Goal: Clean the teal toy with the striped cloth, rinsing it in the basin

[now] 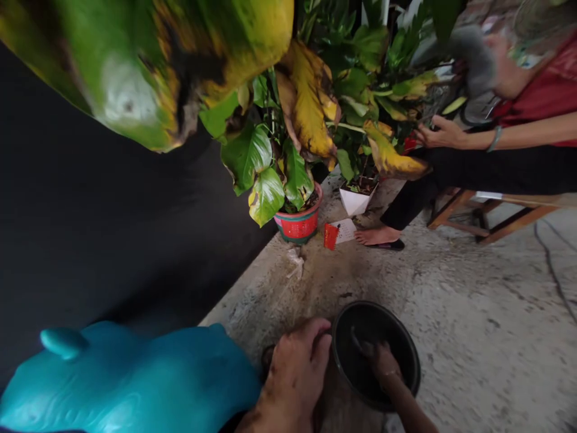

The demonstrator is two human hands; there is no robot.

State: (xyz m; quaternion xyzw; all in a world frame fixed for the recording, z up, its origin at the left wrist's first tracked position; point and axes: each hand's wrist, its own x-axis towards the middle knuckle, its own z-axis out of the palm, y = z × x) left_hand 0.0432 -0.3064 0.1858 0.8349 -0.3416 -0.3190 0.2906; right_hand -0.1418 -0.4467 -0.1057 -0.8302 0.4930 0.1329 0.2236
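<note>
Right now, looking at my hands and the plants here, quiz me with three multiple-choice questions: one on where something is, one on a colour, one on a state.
1. Where is the right hand?
A. Inside the black bowl
B. On the red pot
C. On the wooden stool

2. What colour is the pot under the nearest leafy plant?
A. Blue
B. Red with a green rim
C. Plain yellow

3. What state are many of the plant's leaves in?
A. All fresh green
B. Yellowed with brown patches
C. Stripped bare

Answers:
1. A, the right hand reaches down into the black bowl on the concrete floor, while the left hand rests beside its rim.
2. B, the red pot has a green band at top and base.
3. B, the yellowed leaves hang among green ones.
</note>
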